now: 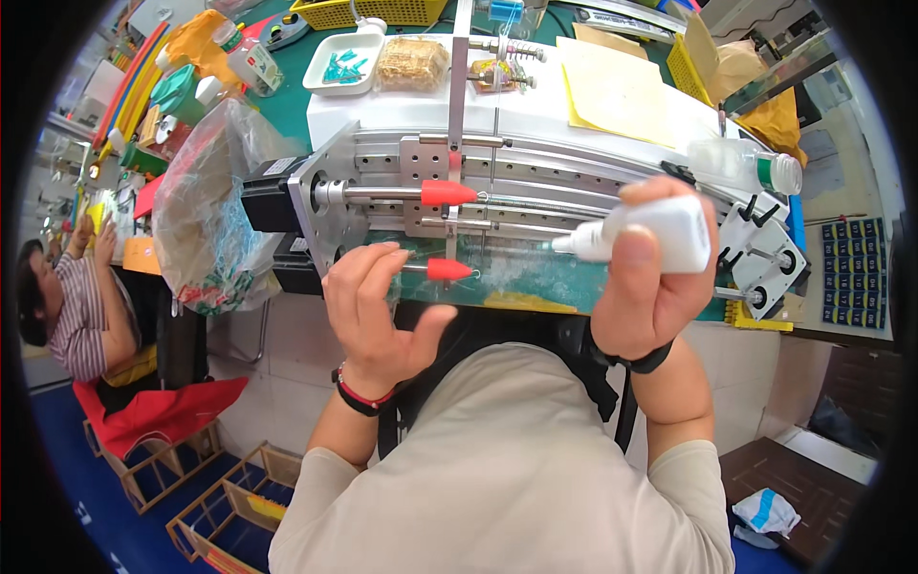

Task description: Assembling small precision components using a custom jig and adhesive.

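Observation:
My right hand point(639, 287) is wrapped round a small white squeeze bottle point(669, 230), tilted so that its thin nozzle points left. My left hand point(373, 311) has its fingers apart and thumb out, beside the lower red cone-shaped tip point(448, 269); whether its fingertips touch the rod behind that tip cannot be made out. A thin wire hook sticks out of the cone's right end. Above it is a second red cone point(448, 193) on a metal rod, also with a wire hook. Both belong to a metal linear-rail machine point(382, 153).
A black motor point(275, 195) sits at the machine's left end, beside a plastic bag of thin strands point(220, 220). Behind stand a white tray of small teal pieces point(344, 65), yellow paper sheets point(617, 91) and a clear bottle point(746, 165). Another person point(81, 297) sits far left.

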Demonstrator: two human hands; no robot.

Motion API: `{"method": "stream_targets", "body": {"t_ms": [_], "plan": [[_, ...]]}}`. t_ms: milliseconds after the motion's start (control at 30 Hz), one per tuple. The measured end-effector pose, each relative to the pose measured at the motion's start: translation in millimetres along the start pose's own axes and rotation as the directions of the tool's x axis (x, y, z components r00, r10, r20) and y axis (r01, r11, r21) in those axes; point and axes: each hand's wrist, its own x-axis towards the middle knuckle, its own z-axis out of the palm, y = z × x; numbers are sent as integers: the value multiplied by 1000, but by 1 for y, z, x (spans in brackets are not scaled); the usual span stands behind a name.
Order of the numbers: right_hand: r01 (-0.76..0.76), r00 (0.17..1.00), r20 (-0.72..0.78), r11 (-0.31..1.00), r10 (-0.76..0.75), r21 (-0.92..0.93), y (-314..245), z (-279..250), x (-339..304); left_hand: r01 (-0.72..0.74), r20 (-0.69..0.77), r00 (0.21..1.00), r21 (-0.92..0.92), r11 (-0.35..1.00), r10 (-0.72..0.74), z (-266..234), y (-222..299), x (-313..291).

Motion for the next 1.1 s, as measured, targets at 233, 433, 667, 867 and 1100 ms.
{"method": "stream_targets", "body": {"t_ms": [233, 433, 667, 867, 1100], "plan": [[-104, 985, 130, 993, 109, -50, 6, 6, -45, -151, 190, 975, 167, 974, 118, -2, 19, 4], [-63, 981, 182, 997, 71, -52, 11, 30, -44, 48, 156, 985, 130, 990, -68, -6, 4, -12], [-46, 984, 172, 998, 54, -52, 12, 34, -42, -36, 183, 983, 144, 989, 9, -3, 15, -33], [-30, 987, 158, 996, 42, -79, 13, 20, -42, -120, 198, 976, 144, 982, 91, 9, 23, 0], [-57, 993, 100, 994, 66, -90, 10, -7, -41, 69, 182, 980, 49, 996, -77, 8, 13, -3]]}}
